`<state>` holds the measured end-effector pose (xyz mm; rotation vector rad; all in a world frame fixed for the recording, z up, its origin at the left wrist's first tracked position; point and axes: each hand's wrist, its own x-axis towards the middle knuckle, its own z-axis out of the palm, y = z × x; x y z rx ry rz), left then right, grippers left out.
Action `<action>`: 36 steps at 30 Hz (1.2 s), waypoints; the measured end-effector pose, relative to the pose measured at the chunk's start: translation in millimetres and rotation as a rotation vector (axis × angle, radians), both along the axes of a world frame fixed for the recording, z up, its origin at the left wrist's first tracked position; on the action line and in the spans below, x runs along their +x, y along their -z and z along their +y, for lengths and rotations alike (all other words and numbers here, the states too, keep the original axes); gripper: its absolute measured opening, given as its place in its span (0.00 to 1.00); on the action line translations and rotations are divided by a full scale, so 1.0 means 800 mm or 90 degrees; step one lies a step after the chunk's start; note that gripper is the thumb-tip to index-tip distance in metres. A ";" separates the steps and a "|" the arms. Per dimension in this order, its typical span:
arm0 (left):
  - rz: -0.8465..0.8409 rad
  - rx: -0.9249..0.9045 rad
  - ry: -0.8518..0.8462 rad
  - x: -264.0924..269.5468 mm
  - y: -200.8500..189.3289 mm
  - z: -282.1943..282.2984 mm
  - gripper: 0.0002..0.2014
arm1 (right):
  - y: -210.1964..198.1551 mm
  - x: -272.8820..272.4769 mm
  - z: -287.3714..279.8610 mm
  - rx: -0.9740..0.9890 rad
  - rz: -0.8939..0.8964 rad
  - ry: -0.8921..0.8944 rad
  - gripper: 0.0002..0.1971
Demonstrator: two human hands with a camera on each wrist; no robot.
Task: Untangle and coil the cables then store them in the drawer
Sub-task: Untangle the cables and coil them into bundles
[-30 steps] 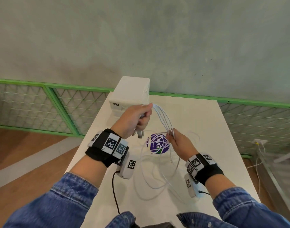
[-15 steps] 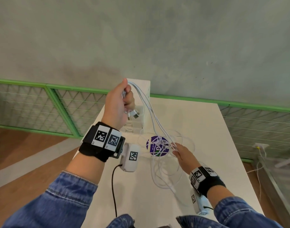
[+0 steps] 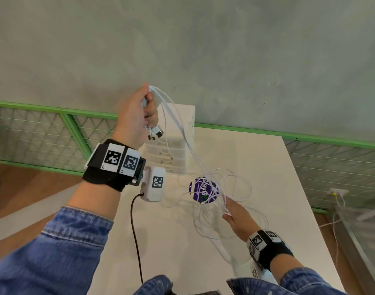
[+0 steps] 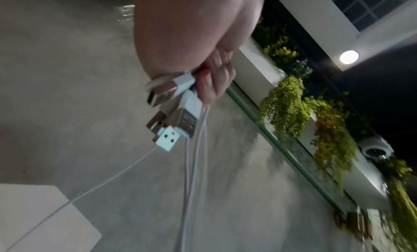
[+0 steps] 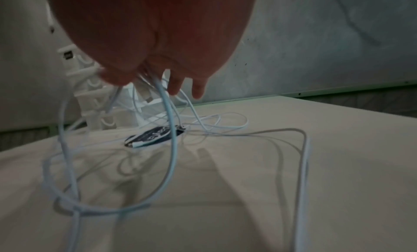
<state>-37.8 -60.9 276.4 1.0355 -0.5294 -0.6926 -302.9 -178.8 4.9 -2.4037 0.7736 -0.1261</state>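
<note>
Above the table [image 3: 278, 177], left fingers [image 4: 212, 84] grip cables [image 3: 178, 124].

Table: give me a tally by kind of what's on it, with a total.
Cable tangle: 1 (white; single cables too knotted to count; the left hand lifts one end)
Drawer unit: 1
Purple sticker: 1
Total: 3 on the table

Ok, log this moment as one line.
left hand: holds USB plugs raised | right hand: pinches white cables low over table | cables: tangled | drawer unit: behind
</note>
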 end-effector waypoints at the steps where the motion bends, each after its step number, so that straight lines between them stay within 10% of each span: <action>1: -0.027 0.030 0.026 -0.003 0.000 -0.001 0.19 | -0.004 0.002 0.001 0.032 -0.039 0.037 0.39; 12: -0.079 0.240 0.105 -0.022 0.028 -0.018 0.19 | -0.116 0.039 -0.010 -0.053 -0.485 0.444 0.51; 23: -0.176 0.380 0.276 -0.065 0.048 -0.020 0.20 | -0.158 0.106 0.019 -0.105 -0.387 0.078 0.34; 36: 0.131 0.158 0.437 -0.091 0.064 -0.024 0.30 | -0.136 0.119 0.024 0.079 -0.427 0.146 0.13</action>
